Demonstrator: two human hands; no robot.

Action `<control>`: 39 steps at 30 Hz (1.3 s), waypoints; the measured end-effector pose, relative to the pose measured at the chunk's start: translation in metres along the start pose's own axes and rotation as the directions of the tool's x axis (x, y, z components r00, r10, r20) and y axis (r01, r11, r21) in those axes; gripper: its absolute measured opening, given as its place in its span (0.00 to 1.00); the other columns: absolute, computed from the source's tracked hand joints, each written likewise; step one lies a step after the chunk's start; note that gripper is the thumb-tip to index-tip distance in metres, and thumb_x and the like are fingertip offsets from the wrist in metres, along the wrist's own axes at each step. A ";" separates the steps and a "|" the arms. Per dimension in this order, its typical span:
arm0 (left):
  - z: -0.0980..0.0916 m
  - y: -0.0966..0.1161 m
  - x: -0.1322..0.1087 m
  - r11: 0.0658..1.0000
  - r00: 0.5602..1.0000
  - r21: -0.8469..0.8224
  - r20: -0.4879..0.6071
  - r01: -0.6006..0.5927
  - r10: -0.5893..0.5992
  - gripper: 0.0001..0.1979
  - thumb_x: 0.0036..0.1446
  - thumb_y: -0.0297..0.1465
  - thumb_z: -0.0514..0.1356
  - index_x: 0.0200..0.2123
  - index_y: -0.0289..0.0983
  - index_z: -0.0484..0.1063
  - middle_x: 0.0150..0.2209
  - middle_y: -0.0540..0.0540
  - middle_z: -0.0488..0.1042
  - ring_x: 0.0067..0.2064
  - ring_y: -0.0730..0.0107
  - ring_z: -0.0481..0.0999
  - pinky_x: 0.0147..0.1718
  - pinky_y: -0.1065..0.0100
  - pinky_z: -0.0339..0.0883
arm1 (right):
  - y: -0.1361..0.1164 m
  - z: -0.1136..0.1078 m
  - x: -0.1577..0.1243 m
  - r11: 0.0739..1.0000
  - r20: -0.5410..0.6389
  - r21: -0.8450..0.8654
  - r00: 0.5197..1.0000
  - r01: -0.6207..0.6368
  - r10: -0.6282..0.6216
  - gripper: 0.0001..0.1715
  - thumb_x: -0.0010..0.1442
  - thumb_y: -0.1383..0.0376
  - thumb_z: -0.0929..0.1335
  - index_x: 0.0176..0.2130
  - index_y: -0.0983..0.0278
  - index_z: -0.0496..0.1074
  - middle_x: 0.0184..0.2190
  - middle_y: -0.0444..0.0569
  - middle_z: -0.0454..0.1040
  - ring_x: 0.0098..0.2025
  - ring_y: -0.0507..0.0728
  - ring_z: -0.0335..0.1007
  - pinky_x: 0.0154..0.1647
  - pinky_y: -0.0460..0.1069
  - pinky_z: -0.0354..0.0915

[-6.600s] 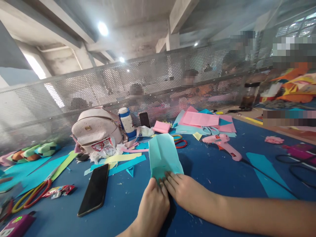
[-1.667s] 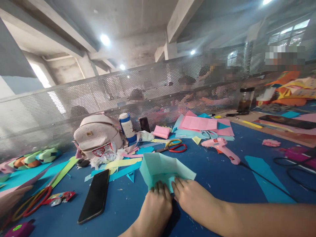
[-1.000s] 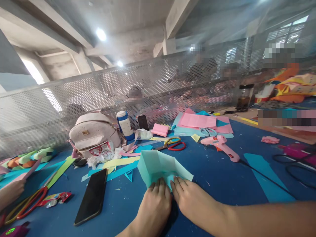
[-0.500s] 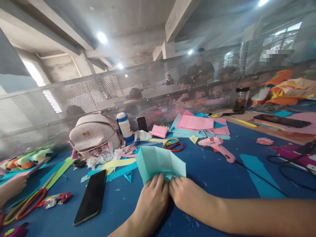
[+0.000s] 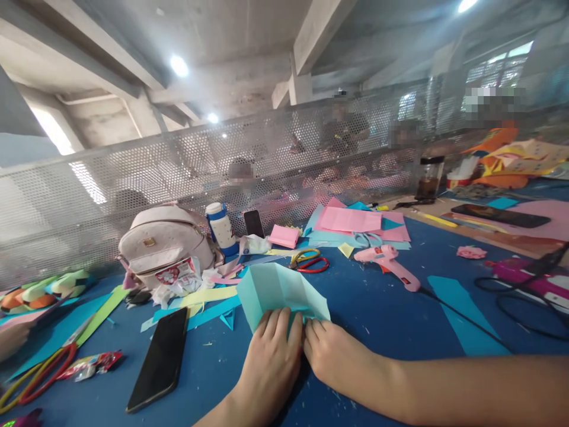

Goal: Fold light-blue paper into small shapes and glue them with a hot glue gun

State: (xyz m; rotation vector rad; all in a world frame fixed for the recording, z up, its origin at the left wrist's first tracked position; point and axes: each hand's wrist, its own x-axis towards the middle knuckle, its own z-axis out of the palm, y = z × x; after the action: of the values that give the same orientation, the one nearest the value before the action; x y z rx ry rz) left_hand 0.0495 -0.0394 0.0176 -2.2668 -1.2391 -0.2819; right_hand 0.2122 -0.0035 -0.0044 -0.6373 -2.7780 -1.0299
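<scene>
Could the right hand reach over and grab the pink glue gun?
Probably yes. The right hand rests on the light blue paper, and only open blue table lies between it and the pink glue gun, farther away to its right. It would have to leave the paper first.

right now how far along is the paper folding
Done: the light blue sheet carries several creases. In hand: the left hand and right hand pinch its near edge over the table. Left: probably more folds, since it is no finished shape; glue gun and scissors lie untouched.
</scene>
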 end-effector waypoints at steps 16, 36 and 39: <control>0.006 -0.002 -0.001 1.000 0.998 0.023 -0.060 -0.016 0.018 0.23 0.59 0.24 0.55 0.58 0.30 0.65 0.55 0.37 0.70 0.56 0.55 0.70 0.55 0.54 0.67 | -0.001 0.003 0.000 1.000 -0.023 -0.031 1.000 -0.002 0.001 0.16 0.54 0.74 0.63 0.42 0.76 0.73 0.36 0.63 0.75 0.33 0.63 0.70 0.33 0.56 0.64; 0.007 -0.002 -0.002 0.999 0.999 0.027 -0.035 -0.034 0.035 0.22 0.61 0.25 0.53 0.59 0.32 0.65 0.54 0.40 0.72 0.55 0.54 0.71 0.56 0.53 0.66 | -0.002 0.005 0.000 0.999 -0.054 -0.035 0.998 -0.010 0.008 0.16 0.53 0.73 0.63 0.40 0.76 0.74 0.34 0.63 0.75 0.32 0.63 0.70 0.33 0.56 0.64; 0.008 -0.001 -0.002 0.999 0.999 0.028 -0.028 -0.029 0.030 0.22 0.61 0.25 0.53 0.59 0.33 0.65 0.54 0.39 0.72 0.55 0.54 0.71 0.56 0.53 0.67 | -0.002 0.006 0.000 0.999 -0.051 -0.038 0.999 -0.007 0.005 0.17 0.54 0.73 0.63 0.41 0.76 0.74 0.35 0.64 0.76 0.33 0.63 0.70 0.33 0.56 0.64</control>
State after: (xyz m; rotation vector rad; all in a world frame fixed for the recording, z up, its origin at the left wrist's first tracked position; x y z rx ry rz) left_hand 0.0468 -0.0360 0.0110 -2.2478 -1.1871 -0.2833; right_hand 0.2112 -0.0011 -0.0100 -0.6151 -2.7170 -1.0849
